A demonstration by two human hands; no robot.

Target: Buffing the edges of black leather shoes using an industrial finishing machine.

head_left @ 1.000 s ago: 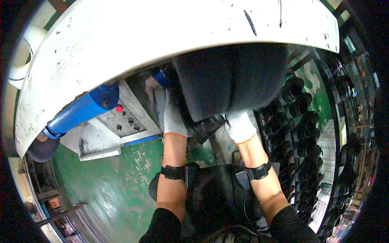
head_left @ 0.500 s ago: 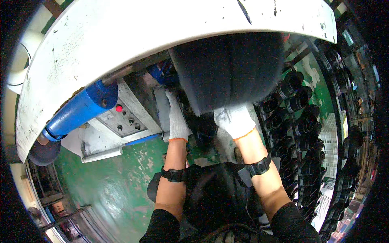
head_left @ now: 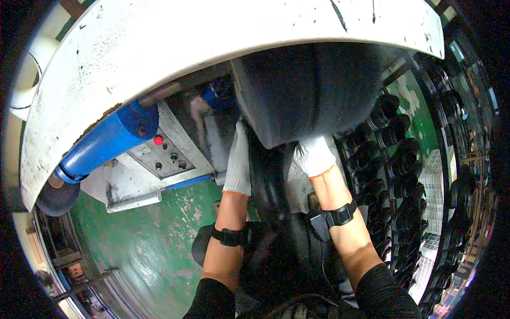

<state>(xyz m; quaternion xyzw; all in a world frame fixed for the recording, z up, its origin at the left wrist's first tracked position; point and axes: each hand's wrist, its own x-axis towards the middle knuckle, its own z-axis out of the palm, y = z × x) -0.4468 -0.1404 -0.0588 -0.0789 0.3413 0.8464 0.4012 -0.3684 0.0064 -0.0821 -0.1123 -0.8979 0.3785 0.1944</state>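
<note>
A wide dark roller-like wheel point(head_left: 313, 90) hangs beneath a white machine cover point(head_left: 212, 26), its surface smeared as if turning. My left hand point(head_left: 238, 165), in a white knit glove with an orange cuff, reaches along the wheel's lower left edge; its fingertips are lost in the dark there. On the other side my right hand point(head_left: 315, 157), gloved alike, goes in under the wheel's lower right edge, which hides the fingers. Between my hands is a glossy black shape point(head_left: 268, 173); whether I hold it cannot be made out.
Left of the wheel lies a blue cylinder point(head_left: 109, 141) on a shaft. Below it a grey control panel point(head_left: 172, 151) carries a red button point(head_left: 158, 140) and dark knobs. To the right, a rack point(head_left: 393, 149) bears several black round parts. White crates point(head_left: 433, 191) stand beyond it. The floor point(head_left: 143, 250) is green.
My left hand has moved right and slightly down, closer to the wheel. My right hand has shifted a little right and goes further under the wheel. The glossy black shape shows more.
</note>
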